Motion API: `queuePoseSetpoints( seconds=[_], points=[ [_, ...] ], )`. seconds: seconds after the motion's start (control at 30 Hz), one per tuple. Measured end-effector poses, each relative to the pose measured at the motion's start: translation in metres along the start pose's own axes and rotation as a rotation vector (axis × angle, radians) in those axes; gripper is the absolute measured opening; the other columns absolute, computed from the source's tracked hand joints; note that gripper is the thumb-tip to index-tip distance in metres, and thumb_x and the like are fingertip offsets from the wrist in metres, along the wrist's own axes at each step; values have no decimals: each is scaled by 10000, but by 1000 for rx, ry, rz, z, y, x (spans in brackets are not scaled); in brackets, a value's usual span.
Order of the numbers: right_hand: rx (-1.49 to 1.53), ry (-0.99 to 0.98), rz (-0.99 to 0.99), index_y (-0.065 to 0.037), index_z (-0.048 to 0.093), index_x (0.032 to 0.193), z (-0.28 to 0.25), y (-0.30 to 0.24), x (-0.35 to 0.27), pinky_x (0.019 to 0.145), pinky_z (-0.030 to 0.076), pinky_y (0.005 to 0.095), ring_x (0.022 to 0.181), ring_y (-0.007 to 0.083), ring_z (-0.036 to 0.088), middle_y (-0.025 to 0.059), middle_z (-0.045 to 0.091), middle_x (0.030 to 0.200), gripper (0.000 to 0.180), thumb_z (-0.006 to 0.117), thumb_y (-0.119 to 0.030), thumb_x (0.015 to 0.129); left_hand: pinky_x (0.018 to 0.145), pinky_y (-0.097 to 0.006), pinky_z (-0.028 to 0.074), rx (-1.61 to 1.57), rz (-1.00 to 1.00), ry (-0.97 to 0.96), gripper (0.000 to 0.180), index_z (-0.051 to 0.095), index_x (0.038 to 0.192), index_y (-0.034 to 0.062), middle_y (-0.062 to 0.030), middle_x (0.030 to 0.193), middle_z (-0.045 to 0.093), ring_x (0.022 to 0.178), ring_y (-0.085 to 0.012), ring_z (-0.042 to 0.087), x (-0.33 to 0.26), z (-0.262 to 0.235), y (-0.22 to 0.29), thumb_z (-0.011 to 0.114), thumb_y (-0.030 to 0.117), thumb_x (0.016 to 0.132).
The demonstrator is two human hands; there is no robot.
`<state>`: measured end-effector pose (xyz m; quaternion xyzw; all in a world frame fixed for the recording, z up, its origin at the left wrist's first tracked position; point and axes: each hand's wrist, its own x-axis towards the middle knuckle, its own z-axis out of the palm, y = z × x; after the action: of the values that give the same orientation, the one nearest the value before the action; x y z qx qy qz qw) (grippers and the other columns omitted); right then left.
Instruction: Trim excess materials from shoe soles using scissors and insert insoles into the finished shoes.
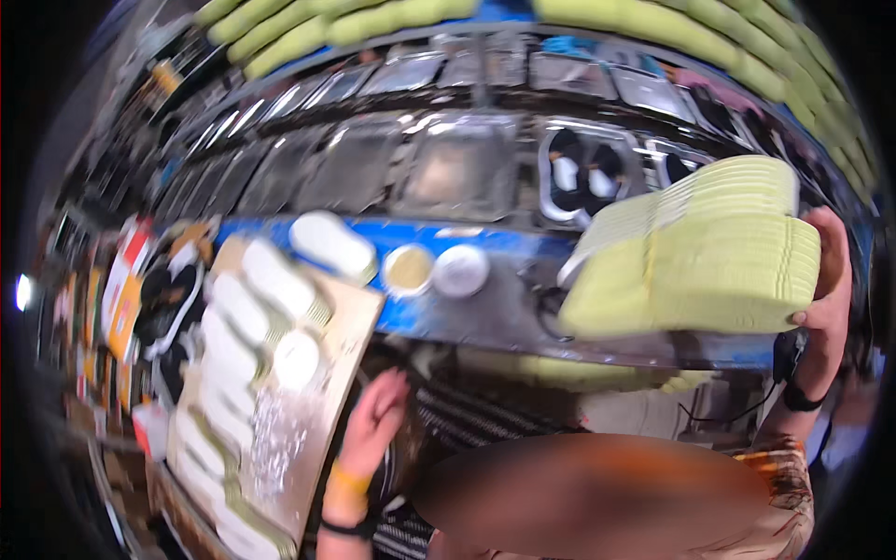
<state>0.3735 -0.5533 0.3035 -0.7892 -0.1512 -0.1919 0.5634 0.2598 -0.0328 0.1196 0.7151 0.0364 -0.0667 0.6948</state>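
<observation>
My right hand (830, 266) grips a thick stack of yellow-green insoles (700, 261) at its right end, thumb in front and fingers behind. The stack is held up over the right part of the blue work table (425, 322). My left hand (375, 415) holds nothing and hangs beside the tilted wooden board (347, 359), its fingers loosely bent and a little apart. On that board, piles of white-topped insoles (245, 308) lie in a row, with a round white lid or dish (296, 360) near them. Another white insole pile (331, 245) sits at the board's far corner.
Two small round tubs, one with yellowish contents (408, 269) and one white (461, 271), stand on the table. Behind it runs a rack of metal trays (460, 173); one tray holds black-and-white shoes (597, 177). More yellow-green stacks (401, 21) line the top. Boxes (126, 294) stand left.
</observation>
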Motion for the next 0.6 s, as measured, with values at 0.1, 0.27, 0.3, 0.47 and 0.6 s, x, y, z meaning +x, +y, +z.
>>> queuePoseSetpoints(
  seconds=[0.1,0.27,0.3,0.47,0.6],
  points=[
    [294,-526,35,-8,378,1284,104,-9,44,951,387,290,1109,191,503,76,507,1171,1087,896,-270,364,1057,-371,268,-367,169,-67,693,218,1420,44,-120,1415,336,1300,-232,323,2,5,6,525,365,888],
    [911,-1319,114,-21,348,1308,348,-8,47,980,375,304,1137,193,499,92,516,1214,937,843,-115,518,1052,-357,306,-814,61,-7,797,272,1393,-1,-133,1398,368,1270,-205,374,-112,-13,-31,596,464,832],
    [991,-1411,213,-24,333,1322,389,-13,34,993,364,316,1158,207,482,108,492,1243,906,816,-96,559,1035,-353,332,-905,53,61,737,285,1384,-5,-134,1383,390,1249,-213,404,-142,-15,-37,599,379,840],
    [666,-1308,150,-21,238,1390,518,-33,-87,1035,316,349,1273,267,352,172,366,1370,901,756,-123,661,974,-343,395,-752,122,829,572,320,1361,11,-121,1286,476,1163,-224,488,-234,27,-74,540,140,849],
    [321,-1359,-83,-15,235,1390,512,-14,-207,1062,275,415,1283,369,307,226,334,1372,983,788,-269,617,1008,-321,328,-481,53,1244,596,262,1384,14,-120,1295,440,1177,-232,440,-221,52,-118,547,106,869]
  ],
)
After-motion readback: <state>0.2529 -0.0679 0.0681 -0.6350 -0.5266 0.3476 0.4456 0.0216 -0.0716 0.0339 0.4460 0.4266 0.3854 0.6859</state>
